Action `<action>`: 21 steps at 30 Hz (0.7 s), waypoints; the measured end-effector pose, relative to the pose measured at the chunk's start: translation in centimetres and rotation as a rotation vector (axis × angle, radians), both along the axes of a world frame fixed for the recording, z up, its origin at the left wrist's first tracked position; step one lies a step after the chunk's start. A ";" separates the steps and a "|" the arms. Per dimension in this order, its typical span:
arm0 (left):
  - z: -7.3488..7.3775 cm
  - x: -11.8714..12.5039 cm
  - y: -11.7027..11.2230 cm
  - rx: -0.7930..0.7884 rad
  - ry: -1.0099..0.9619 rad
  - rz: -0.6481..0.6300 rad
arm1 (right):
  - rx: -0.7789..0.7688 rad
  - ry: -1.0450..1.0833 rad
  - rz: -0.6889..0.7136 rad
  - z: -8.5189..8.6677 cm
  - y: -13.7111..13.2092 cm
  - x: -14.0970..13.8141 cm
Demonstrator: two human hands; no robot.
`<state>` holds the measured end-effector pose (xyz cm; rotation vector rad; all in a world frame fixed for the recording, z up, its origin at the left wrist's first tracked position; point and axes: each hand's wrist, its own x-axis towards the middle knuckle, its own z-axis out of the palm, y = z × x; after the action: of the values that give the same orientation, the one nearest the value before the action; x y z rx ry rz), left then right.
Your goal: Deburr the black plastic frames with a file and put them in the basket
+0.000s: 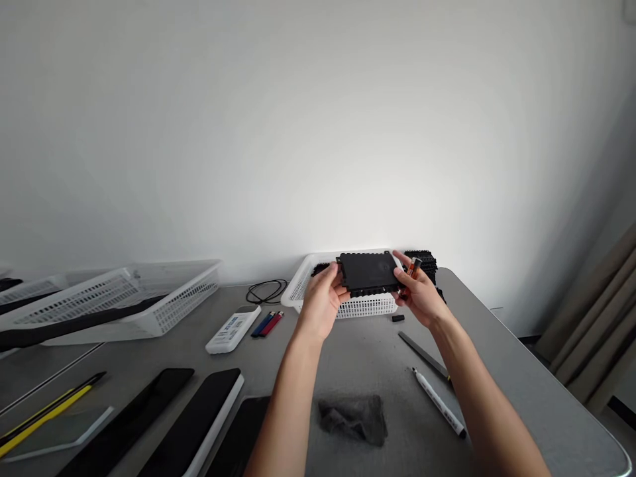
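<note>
A flat black plastic piece with toothed long edges [370,271] is held up in front of a white basket [370,307]. My left hand [320,301] grips its left end, thumb near the top. At the other end, my right hand [420,291] is closed on it. That same hand also has small orange-and-black cylinders [410,273] in it, partly hidden by the fingers; they look like batteries. Below the hands are a small black cap [398,318] and an uncapped white marker [440,403]. A dark crumpled cloth [354,419] lies between my forearms.
More toothed black pieces [422,260] sit behind my right hand. A grey blade-like tool [422,352] lies beside the marker. To the left are a white case [233,330], blue and red lighters [268,324], a black cable [267,291], dark phone-like slabs [191,424] and another white basket [186,308].
</note>
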<state>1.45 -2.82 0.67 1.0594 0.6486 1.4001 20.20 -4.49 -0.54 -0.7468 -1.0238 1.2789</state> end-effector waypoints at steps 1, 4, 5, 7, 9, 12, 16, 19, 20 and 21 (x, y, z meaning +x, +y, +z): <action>0.0 0.0 0.0 -0.019 0.003 -0.041 | 0.048 -0.044 -0.069 0.0 0.0 0.0; -0.1 0.0 -0.2 0.020 0.085 -0.098 | 0.184 -0.166 -0.193 0.0 0.0 -0.1; -0.2 0.0 -0.2 0.054 0.119 -0.096 | 0.219 -0.194 -0.211 -0.1 0.0 -0.1; -0.4 0.1 -0.2 0.110 0.166 -0.088 | 0.259 -0.231 -0.231 -0.1 0.1 -0.1; -0.5 0.2 -0.2 0.138 0.175 -0.076 | 0.267 -0.250 -0.241 -0.2 0.2 -0.1; -0.5 0.2 -0.2 0.156 0.184 -0.066 | 0.273 -0.259 -0.261 -0.3 0.3 -0.1; -0.5 0.2 -0.4 0.168 0.244 -0.060 | 0.308 -0.284 -0.345 -0.3 0.3 0.0; -0.5 0.1 -0.4 0.164 0.292 -0.060 | 0.320 -0.315 -0.391 -0.2 0.2 0.2; -0.5 0.0 -0.4 0.161 0.300 -0.060 | 0.321 -0.321 -0.394 -0.2 0.2 0.2; -0.5 0.0 -0.3 0.157 0.302 -0.060 | 0.321 -0.325 -0.393 -0.2 0.1 0.3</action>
<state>1.44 -3.15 0.17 1.4217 0.7260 1.2652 20.46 -4.35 -0.71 -0.8688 -1.2340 0.6483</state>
